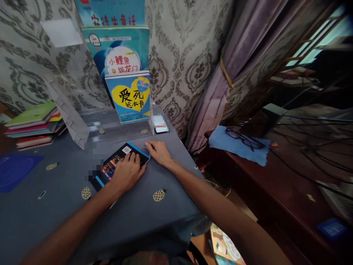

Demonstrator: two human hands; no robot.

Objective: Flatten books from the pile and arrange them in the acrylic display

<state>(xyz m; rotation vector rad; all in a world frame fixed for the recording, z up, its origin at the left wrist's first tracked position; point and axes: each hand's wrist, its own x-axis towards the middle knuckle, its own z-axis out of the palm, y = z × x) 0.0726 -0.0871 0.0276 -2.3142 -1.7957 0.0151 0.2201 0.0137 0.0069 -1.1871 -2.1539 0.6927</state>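
Note:
A dark book [110, 166] with a blue edge and a barcode lies tilted on the grey tablecloth [138, 217]. My left hand [128, 170] rests flat on its cover, fingers stretched out, hiding part of it. Just right of the book's upper corner, my right hand [160, 152] lies on the cloth, its fingers loosely curled in and nothing visible in them. Behind both hands stands a clear stand [74, 129] bearing a blue book with a yellow heart [131, 97]. Above that one are a teal book [118, 42] and another blue book [113, 11].
A phone-like object [160, 125] sits beside the stand's right end. To the left are stacked books [33, 121] and a blue-purple sheet [16, 171]. At right, glasses [242, 140] lie on a blue cloth [256, 154] atop a dark red desk [289, 184] with cables. A curtain [234, 55] hangs behind.

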